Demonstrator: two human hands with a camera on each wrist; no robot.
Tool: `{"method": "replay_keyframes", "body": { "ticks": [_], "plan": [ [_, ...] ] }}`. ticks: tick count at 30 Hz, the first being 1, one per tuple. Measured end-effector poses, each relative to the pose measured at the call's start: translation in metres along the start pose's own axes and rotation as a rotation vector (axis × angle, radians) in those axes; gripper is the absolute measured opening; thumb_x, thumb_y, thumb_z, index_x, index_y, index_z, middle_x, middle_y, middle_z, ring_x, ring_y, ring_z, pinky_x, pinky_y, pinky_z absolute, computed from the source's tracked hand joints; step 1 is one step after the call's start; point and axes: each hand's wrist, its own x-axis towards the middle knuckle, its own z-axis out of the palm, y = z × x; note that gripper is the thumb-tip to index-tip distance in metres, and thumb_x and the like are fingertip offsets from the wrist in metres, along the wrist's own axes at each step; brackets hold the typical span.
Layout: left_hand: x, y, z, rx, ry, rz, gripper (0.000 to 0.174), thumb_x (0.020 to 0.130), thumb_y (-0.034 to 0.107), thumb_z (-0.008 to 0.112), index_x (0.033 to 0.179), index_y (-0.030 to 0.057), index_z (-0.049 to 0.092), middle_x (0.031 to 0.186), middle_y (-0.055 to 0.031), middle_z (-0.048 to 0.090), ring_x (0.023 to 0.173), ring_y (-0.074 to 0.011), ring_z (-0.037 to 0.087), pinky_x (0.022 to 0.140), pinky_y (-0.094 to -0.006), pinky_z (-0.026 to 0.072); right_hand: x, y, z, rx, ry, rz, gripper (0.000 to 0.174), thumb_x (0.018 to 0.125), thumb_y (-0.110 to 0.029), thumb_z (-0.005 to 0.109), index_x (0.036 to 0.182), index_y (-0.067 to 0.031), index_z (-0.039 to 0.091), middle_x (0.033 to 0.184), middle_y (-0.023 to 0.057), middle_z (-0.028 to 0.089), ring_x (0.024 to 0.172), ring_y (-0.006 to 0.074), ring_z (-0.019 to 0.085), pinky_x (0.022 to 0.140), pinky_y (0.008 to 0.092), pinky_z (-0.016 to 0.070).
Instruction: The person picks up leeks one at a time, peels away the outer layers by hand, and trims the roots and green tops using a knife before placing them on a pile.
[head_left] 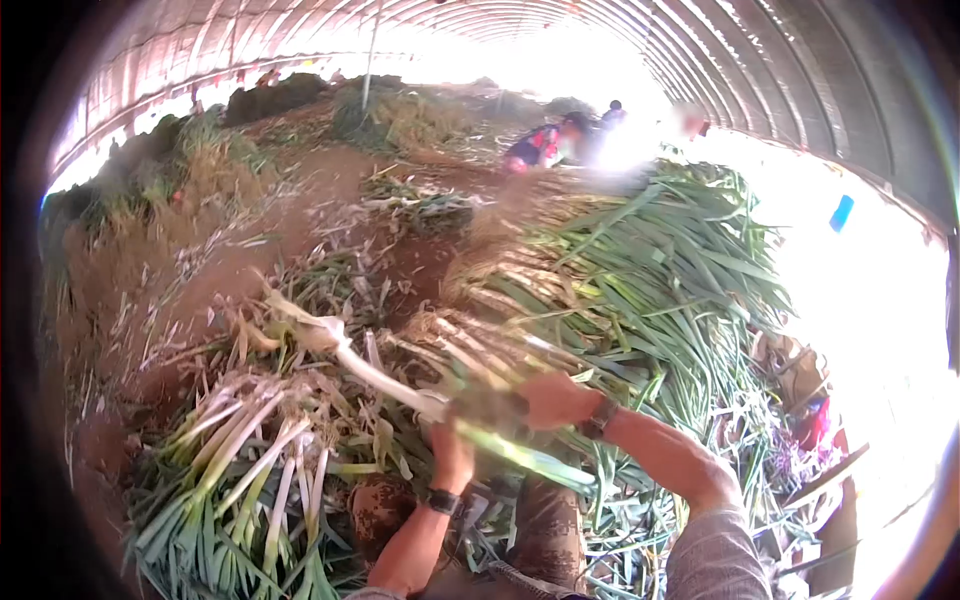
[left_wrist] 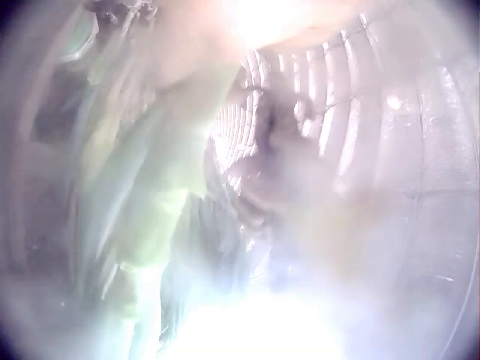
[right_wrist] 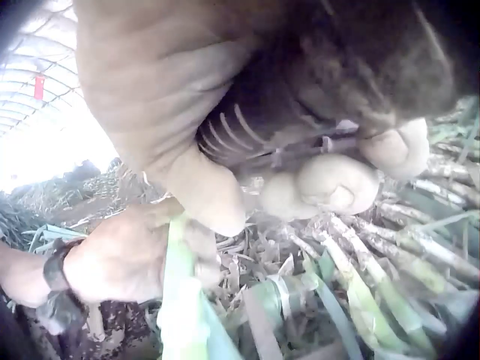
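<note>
A long leek (head_left: pixel 385 385) slants across the front of the head view, its pale root end up to the left and its green end toward the lower right. My left hand (head_left: pixel 452 458) grips it around the middle. My right hand (head_left: pixel 560 402) is just beyond, its fingers curled round a dark, slotted tool (right_wrist: pixel 251 124), whose exact kind I cannot tell. In the right wrist view the thumb (right_wrist: pixel 214 199) is close to the held green stalk (right_wrist: pixel 180 300). The left wrist view is hazy, with a green stalk (left_wrist: pixel 154 225) running down it.
A pile of leeks with white stalks (head_left: pixel 240 450) lies at the left. A larger leafy heap (head_left: pixel 670 270) covers the right. Dry husks (head_left: pixel 320 400) litter the soil between. Farther back a person in a patterned top (head_left: pixel 540 147) bends low under the arched tunnel roof (head_left: pixel 800 70).
</note>
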Motion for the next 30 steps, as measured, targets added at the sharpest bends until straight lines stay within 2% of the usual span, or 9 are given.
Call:
{"method": "replay_keyframes", "body": {
  "ticks": [6, 10, 17, 22, 25, 26, 27, 28, 30],
  "plan": [
    [0.03, 0.107, -0.006, -0.151, 0.499, 0.207, 0.024, 0.097, 0.033, 0.062, 0.093, 0.0117, 0.052, 0.08, -0.0004, 0.054, 0.067, -0.0147, 0.057, 0.059, -0.0328, 0.0562, -0.07, 0.015, 0.029, 0.218, -0.136, 0.104, 0.035, 0.083, -0.036, 0.059, 0.105, -0.0103, 0.066, 0.09, 0.0174, 0.069, 0.084, 0.0371, 0.065, 0.076, 0.0478, 0.0493],
    [0.062, 0.206, -0.044, -0.074, 0.246, 0.457, 0.025, 0.097, 0.038, 0.061, 0.095, 0.014, 0.052, 0.078, -0.0011, 0.054, 0.069, -0.0152, 0.056, 0.061, -0.0345, 0.053, -0.113, 0.024, 0.041, 0.281, -0.116, 0.234, 0.034, 0.082, -0.034, 0.059, 0.107, -0.013, 0.067, 0.088, 0.0177, 0.068, 0.083, 0.0383, 0.064, 0.071, 0.049, 0.0481],
    [0.007, 0.475, 0.013, 0.471, 0.163, 1.13, 0.033, 0.098, 0.043, 0.058, 0.098, 0.0094, 0.056, 0.076, -0.0026, 0.056, 0.064, -0.0151, 0.057, 0.063, -0.0336, 0.0516, -0.139, 0.093, 0.109, 0.108, -0.169, 0.257, 0.032, 0.077, -0.034, 0.063, 0.1, -0.0133, 0.07, 0.085, 0.0145, 0.069, 0.079, 0.0341, 0.067, 0.07, 0.0469, 0.0499],
    [0.004, 0.732, -0.097, 1.136, 0.203, 1.179, 0.041, 0.1, 0.04, 0.054, 0.112, 0.0011, 0.06, 0.084, -0.0059, 0.06, 0.07, -0.0141, 0.058, 0.063, -0.0327, 0.0481, -0.137, 0.1, 0.109, 0.219, -0.107, 0.469, 0.032, 0.077, -0.035, 0.064, 0.096, -0.0094, 0.069, 0.085, 0.0169, 0.069, 0.083, 0.0361, 0.067, 0.074, 0.0474, 0.0498],
    [0.008, 0.754, -0.152, 2.185, 0.586, 1.585, 0.046, 0.098, 0.042, 0.057, 0.121, 0.0017, 0.058, 0.082, -0.0045, 0.057, 0.069, -0.0133, 0.056, 0.062, -0.0329, 0.0475, -0.122, 0.108, 0.113, 0.198, -0.134, 0.456, 0.033, 0.078, -0.036, 0.064, 0.094, -0.0075, 0.069, 0.086, 0.0178, 0.069, 0.084, 0.0376, 0.066, 0.075, 0.0481, 0.0497],
    [-0.009, 0.689, -0.141, 2.052, 0.943, 0.681, 0.047, 0.094, 0.04, 0.061, 0.124, 0.0037, 0.056, 0.081, -0.0052, 0.059, 0.07, -0.0149, 0.057, 0.062, -0.0342, 0.0476, -0.118, 0.111, 0.118, 0.205, -0.137, 0.428, 0.035, 0.078, -0.038, 0.065, 0.094, -0.0071, 0.067, 0.084, 0.0174, 0.068, 0.081, 0.0382, 0.065, 0.072, 0.0486, 0.0492],
    [-0.009, 0.667, -0.201, 1.892, 0.571, 0.702, 0.046, 0.092, 0.039, 0.064, 0.12, 0.0037, 0.059, 0.079, -0.0065, 0.064, 0.068, -0.0184, 0.059, 0.062, -0.0359, 0.0485, -0.113, 0.113, 0.121, 0.219, -0.107, 0.403, 0.034, 0.08, -0.037, 0.065, 0.095, -0.0067, 0.068, 0.083, 0.0187, 0.068, 0.082, 0.0393, 0.065, 0.072, 0.0488, 0.0493],
    [0.003, 0.621, -0.213, 2.291, 0.696, 0.615, 0.037, 0.092, 0.034, 0.065, 0.114, 0.0041, 0.063, 0.078, -0.0074, 0.066, 0.068, -0.019, 0.061, 0.062, -0.0371, 0.0486, -0.105, 0.117, 0.125, 0.219, -0.11, 0.4, 0.034, 0.08, -0.037, 0.065, 0.095, -0.0067, 0.068, 0.083, 0.0187, 0.068, 0.082, 0.0393, 0.065, 0.072, 0.0488, 0.0493],
    [0.016, 0.502, -0.216, 1.975, 0.45, 0.606, 0.026, 0.091, 0.028, 0.064, 0.1, 0.0035, 0.068, 0.079, -0.0114, 0.066, 0.07, -0.0214, 0.062, 0.065, -0.0382, 0.0502, -0.088, 0.122, 0.131, 0.21, -0.057, 0.421, 0.033, 0.08, -0.034, 0.065, 0.097, -0.0062, 0.069, 0.084, 0.0193, 0.068, 0.084, 0.0398, 0.066, 0.074, 0.0488, 0.0496]
  ]
}}
